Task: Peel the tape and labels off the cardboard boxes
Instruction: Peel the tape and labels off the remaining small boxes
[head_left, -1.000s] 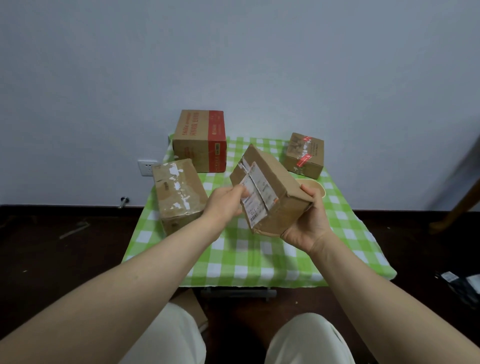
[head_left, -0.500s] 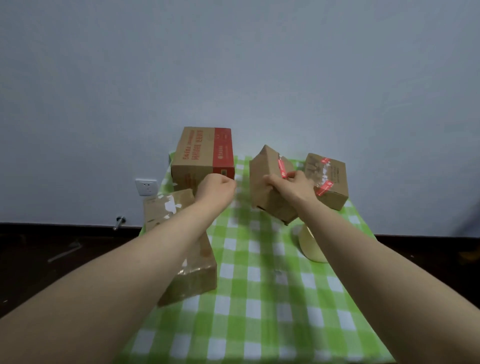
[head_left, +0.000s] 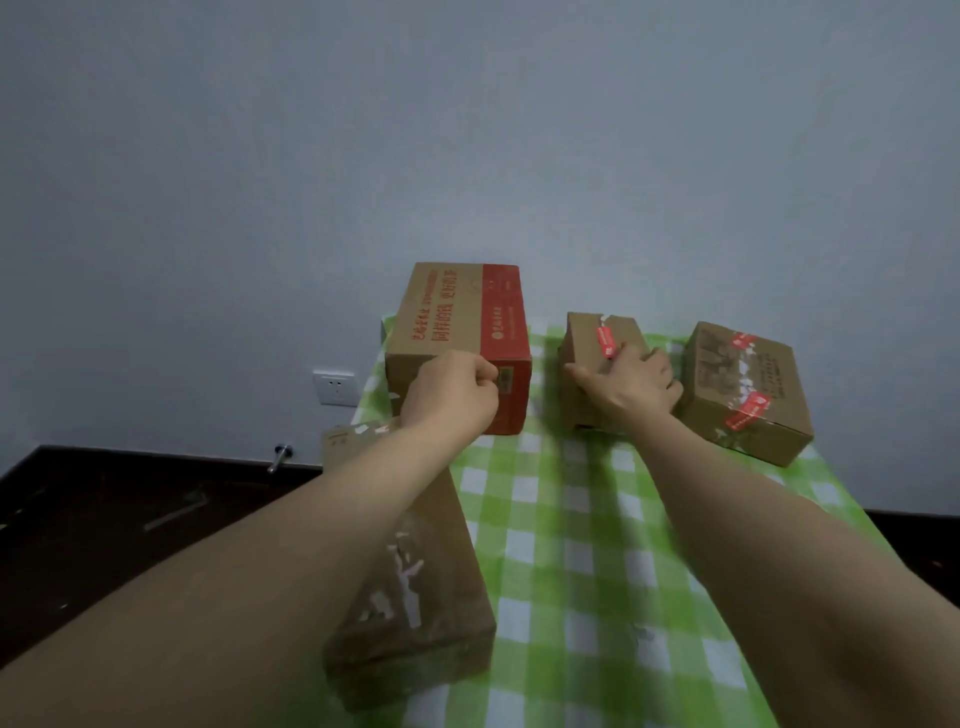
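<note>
A small brown cardboard box (head_left: 586, 340) with a strip of red tape (head_left: 605, 343) sits on the green checked tablecloth (head_left: 566, 545) at the back. My right hand (head_left: 631, 387) lies over its top and near side, gripping it. My left hand (head_left: 452, 395) is a closed fist held in front of a large brown box with a red end (head_left: 447, 312); nothing shows in the fist. A box with red tape and torn label scraps (head_left: 748, 395) stands just right of the small box. A long box with white label remnants (head_left: 426, 597) lies under my left forearm.
The table stands against a pale grey wall. A wall socket (head_left: 335, 387) is low on the wall left of the table, above a dark floor (head_left: 130, 519). Green cloth shows between the boxes in the middle and front.
My right hand carried the small box away from me and set it down at the back between the large box and the right box. My left hand let go and closed into a fist.
</note>
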